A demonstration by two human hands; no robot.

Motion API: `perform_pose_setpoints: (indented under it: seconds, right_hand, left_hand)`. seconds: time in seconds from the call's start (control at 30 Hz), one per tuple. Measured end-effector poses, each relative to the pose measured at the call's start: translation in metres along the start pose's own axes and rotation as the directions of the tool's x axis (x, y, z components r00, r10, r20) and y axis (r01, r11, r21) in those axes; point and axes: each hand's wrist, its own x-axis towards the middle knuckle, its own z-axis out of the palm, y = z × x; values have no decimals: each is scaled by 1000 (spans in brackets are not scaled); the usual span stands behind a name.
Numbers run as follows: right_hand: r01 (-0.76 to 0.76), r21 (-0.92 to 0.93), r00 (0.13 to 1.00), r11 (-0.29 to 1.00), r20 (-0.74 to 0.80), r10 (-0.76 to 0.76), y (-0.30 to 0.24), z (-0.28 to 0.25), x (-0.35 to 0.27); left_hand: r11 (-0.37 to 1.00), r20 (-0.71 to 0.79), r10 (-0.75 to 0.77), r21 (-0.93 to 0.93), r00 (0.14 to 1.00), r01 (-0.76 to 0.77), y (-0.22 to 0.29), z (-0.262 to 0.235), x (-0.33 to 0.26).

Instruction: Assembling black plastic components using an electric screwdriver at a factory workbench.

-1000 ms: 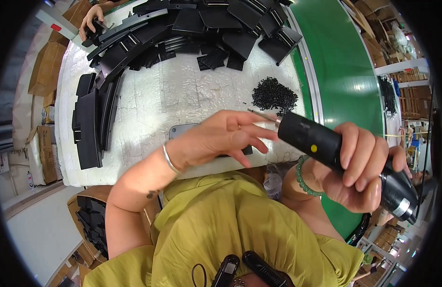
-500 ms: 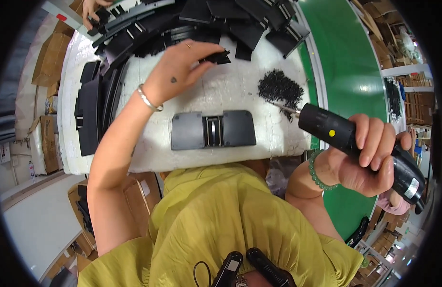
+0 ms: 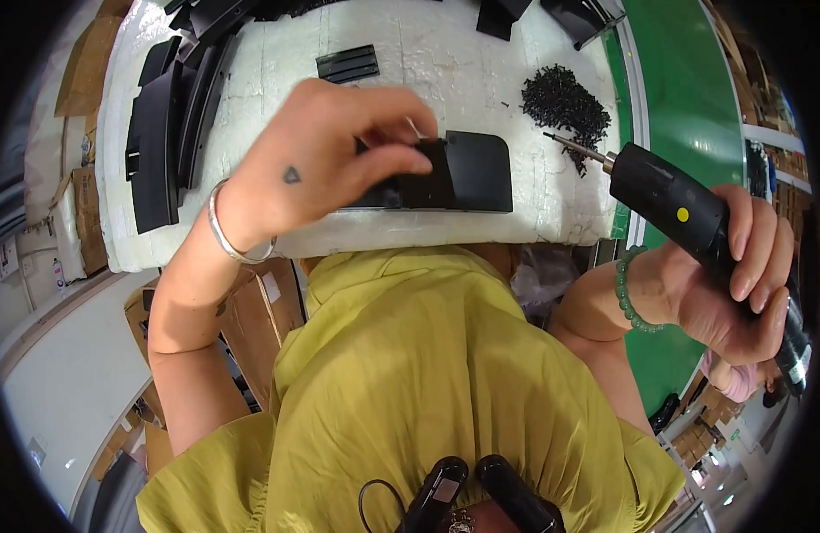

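Note:
My left hand (image 3: 330, 155) is over a flat black plastic panel (image 3: 481, 173), thumb and fingers curled round a small black plastic piece (image 3: 426, 184). That piece covers the middle of the panel, and whether it is seated there I cannot tell. The hand hides most of the panel's left half. Out to the right, my right hand (image 3: 739, 275) is closed round a black electric screwdriver (image 3: 668, 191). Its bit points left, its tip close to a heap of small black screws (image 3: 565, 102).
Beyond my left hand lies another ridged black piece (image 3: 348, 64) on the white foam-topped table (image 3: 277, 53). Long black panels (image 3: 157, 142) are stacked at the left. More black parts (image 3: 499, 16) stand along the far side. A green surface (image 3: 685, 107) runs along the right.
My left hand has come nearer from the far side, bringing the small black piece over the panel. The screwdriver stays in my right hand. The whole view has shifted.

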Motion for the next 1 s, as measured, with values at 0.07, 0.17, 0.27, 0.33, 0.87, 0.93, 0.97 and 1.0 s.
perform_pose_setpoints:
  seconds: [0.07, 0.17, 0.27, 0.33, 0.87, 0.93, 0.97, 1.0]
  right_hand:
    - [-24, 12, 1000, 1000, 6, 24, 0, 2, -1]
    - [-32, -30, 999, 999, -11, 32, 2, 3, -3]
    - [-41, -13, 999, 999, -3, 41, 0, 0, -2]
    - [-45, 0, 999, 999, -3, 45, -1, -1, -2]
    - [-68, 59, 996, 996, -49, 71, 1, -8, -3]
    - [-63, 57, 996, 996, -55, 66, -1, -11, -2]
    - [-57, 53, 997, 997, -56, 60, -1, -12, -2]
    - [-60, 57, 996, 997, -61, 64, -1, -13, -1]
  left_hand:
    - [999, 54, -7, 44, 999, 5, -1, 10, -2]
    - [991, 7, 54, 121, 999, -54, -9, 15, 1]
    - [981, 5, 148, 124, 989, -147, -15, 17, 0]
    - [978, 20, 149, 143, 989, -150, -21, 21, -1]
    - [985, 180, 106, 117, 978, -128, -28, 12, 10]
    - [985, 168, 90, 129, 982, -113, -26, 14, 5]
    - [985, 153, 78, 141, 985, -100, -25, 15, 2]
    - [985, 153, 77, 143, 985, -99, -25, 16, 0]
